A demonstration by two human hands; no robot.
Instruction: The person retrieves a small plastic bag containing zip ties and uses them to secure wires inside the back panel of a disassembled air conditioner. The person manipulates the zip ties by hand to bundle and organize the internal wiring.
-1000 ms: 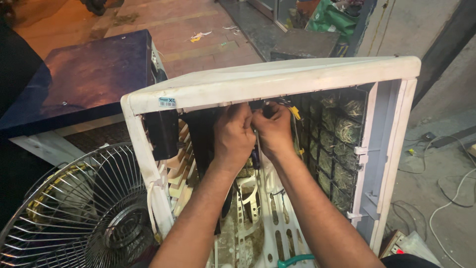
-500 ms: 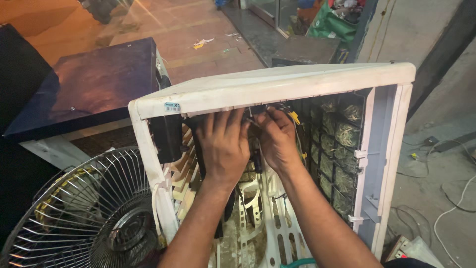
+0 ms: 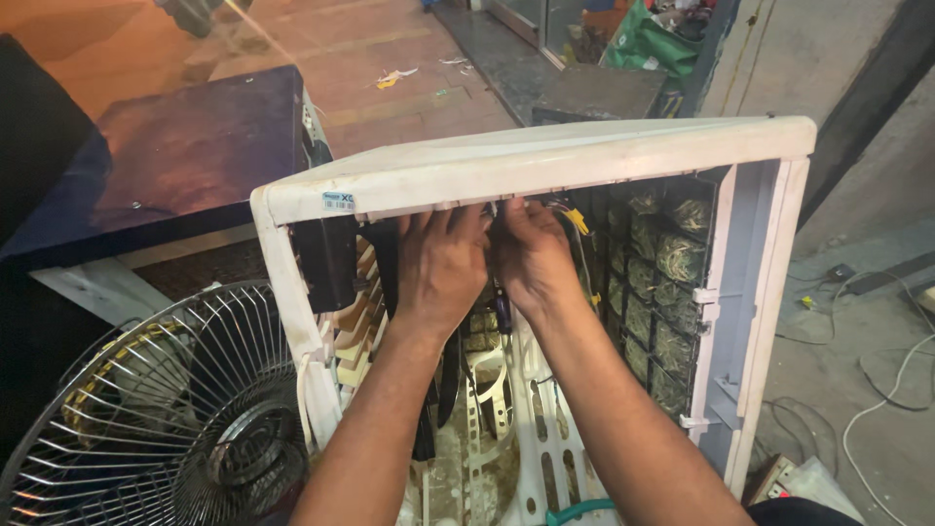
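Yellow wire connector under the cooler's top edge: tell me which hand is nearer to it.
Right. The right hand is just beside the yellow connector, to its left; the left hand is farther left, beyond the right one.

the left hand (image 3: 443, 263) and right hand (image 3: 531, 255) have been raised closer under the top edge of the white plastic cooler casing (image 3: 545, 166), fingertips now tucked beneath it.

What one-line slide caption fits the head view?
Both hands, left hand and right hand, reach under the top panel of an opened white cooler casing, beside a wire fan guard.
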